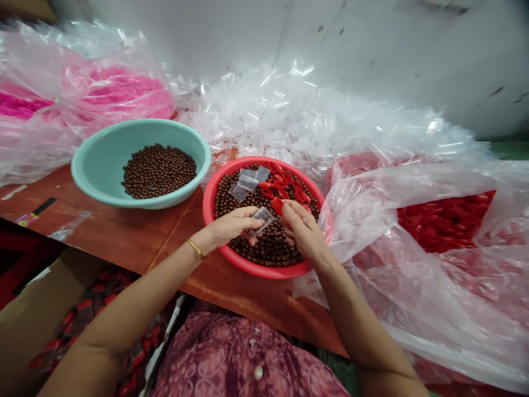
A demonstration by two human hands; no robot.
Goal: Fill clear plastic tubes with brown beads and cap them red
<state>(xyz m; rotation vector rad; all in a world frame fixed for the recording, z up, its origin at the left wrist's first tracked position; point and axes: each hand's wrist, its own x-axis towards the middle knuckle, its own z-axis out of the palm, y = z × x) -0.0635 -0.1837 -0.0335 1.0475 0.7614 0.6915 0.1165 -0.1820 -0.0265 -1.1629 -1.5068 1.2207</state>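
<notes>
— Where was the little pouch?

— Just left of the frame's centre, above the red basin (211, 193). The left hand (231, 226) pinched the small clear pouch (263, 219) between thumb and fingertips, pressed together on its near edge.

— What did it look like?

— Tiny, see-through, roughly square and glossy, held at a tilt, with light catching its rim. I could not tell whether anything was inside.

— And the other hand?

— The right hand (305, 230) sat just beside it at centre. Its fingertips were closed on a red piece (277, 205), a shiny, rounded bit of plastic right at the pouch's upper right corner. I could not tell whether the two touched.

— What lay beneath them?

— Brown beads (268, 248), small, round and dark, filled the basin. More red pieces (289, 184) were heaped toward its far rim, and a few spare pouches (248, 182) lay flat on the beads.

— And around that?

— To the left of centre stood a teal basin (99, 160), well apart from both hands, with its own mound of beads. A pile of clear pouches (297, 110) filled the top centre. A big plastic sack (413, 286) of red parts spread over the right side, and a sack of pink material (115, 88) sat upper left. All of it rested on a reddish wooden table (136, 237).
</notes>
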